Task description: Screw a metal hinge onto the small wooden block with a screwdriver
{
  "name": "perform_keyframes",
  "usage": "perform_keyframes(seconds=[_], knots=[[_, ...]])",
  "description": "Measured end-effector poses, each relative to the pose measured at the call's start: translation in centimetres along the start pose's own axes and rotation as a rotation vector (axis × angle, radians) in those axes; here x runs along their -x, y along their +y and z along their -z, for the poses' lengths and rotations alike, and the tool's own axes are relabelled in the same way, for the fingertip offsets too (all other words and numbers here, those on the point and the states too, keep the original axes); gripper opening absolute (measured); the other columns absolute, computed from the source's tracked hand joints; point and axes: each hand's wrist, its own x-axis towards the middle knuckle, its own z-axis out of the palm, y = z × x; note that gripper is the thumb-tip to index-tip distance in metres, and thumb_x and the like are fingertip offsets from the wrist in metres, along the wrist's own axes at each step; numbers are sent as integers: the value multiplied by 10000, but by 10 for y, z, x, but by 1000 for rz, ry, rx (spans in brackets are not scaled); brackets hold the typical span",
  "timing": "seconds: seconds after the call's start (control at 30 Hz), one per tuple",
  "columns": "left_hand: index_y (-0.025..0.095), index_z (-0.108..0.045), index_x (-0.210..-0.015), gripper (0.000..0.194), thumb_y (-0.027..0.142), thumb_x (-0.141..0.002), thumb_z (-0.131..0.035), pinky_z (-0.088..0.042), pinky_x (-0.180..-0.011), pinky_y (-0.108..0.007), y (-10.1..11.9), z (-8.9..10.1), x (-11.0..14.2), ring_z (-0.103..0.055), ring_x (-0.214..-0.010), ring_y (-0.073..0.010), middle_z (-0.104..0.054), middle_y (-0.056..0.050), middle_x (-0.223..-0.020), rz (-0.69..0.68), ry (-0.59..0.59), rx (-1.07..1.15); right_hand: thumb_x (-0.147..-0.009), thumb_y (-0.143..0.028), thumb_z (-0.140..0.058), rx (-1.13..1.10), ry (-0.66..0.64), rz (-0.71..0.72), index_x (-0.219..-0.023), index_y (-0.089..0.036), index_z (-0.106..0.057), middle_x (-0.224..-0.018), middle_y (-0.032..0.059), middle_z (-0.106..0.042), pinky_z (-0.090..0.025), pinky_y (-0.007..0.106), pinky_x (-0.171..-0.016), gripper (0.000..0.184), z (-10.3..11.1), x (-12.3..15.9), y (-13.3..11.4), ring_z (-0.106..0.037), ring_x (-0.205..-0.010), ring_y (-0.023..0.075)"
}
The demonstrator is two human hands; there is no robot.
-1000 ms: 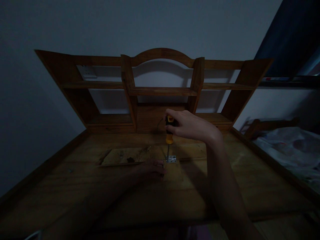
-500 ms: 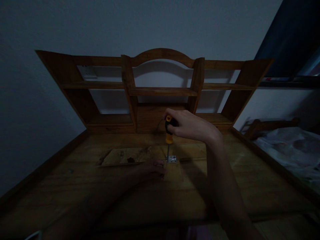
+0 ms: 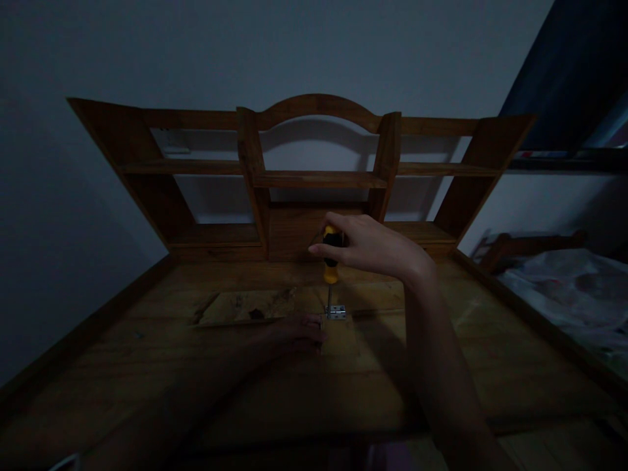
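My right hand (image 3: 366, 243) is closed round a yellow-and-black screwdriver (image 3: 331, 271), which stands upright. The thumb lies across the front of its handle. The screwdriver's tip meets the left part of a small silver hinge (image 3: 337, 312) on the wooden desktop. Low and in shadow, my left hand (image 3: 297, 332) rests just left of the hinge, its fingers closed against the left edge of a small wooden board (image 3: 339, 337). That board lies under the hinge's near side. The undersides of the left fingers are hidden.
Behind the hands rises a wooden shelf unit (image 3: 321, 180) against the wall. Left of the hinge is a rough, pale recessed strip (image 3: 245, 307) in the desktop (image 3: 147, 373). Raised edges run along both sides. A plastic-covered heap (image 3: 574, 294) lies at the right.
My right thumb has shifted left across the screwdriver handle, and the fingers have changed their hold. The screwdriver stays on the hinge. My left hand has hardly moved.
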Motion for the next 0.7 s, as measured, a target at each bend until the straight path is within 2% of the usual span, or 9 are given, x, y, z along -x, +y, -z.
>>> perform_keyframes(seconds=[0.1,0.2,0.37,0.57,0.7], knots=[[138,-715,-1033,302,294,-779,-766,-495,-804,-298,-1,1,-1,-650,-991,-242,-714,-69,-1050,-11,-22,-2,-910,-407,-539,0,-8,13,-1080,-208,-579,-1038,80,-681,-412,306,-780,265,1,0,-3,-614,-936,222],[140,-713,-1011,301,301,-765,-776,-499,-791,-299,-2,2,-1,-648,-992,-251,-712,-74,-1039,-8,-20,-3,-872,-320,-541,35,-9,-5,-1073,-198,-573,-966,72,-676,-397,296,-734,237,1,1,-3,-611,-861,206],[148,-710,-1042,332,312,-763,-784,-491,-786,-284,-3,3,-3,-648,-950,-224,-708,-79,-1050,1,-23,0,-898,-330,-516,17,-18,-11,-1079,-203,-565,-969,68,-672,-402,286,-729,227,1,1,-2,-607,-861,196],[137,-715,-1016,319,272,-741,-804,-483,-769,-274,-1,1,-4,-641,-870,-191,-714,-68,-1000,25,-6,28,-907,-430,-550,-3,12,-3,-1023,-210,-586,-997,69,-678,-414,301,-781,251,-2,-1,-1,-611,-899,205],[143,-719,-1020,298,273,-762,-788,-489,-792,-271,-1,1,-3,-650,-917,-199,-712,-71,-1026,16,-23,34,-909,-389,-526,-23,-5,22,-1019,-215,-590,-985,57,-680,-418,292,-777,216,-1,0,-4,-611,-897,196]])
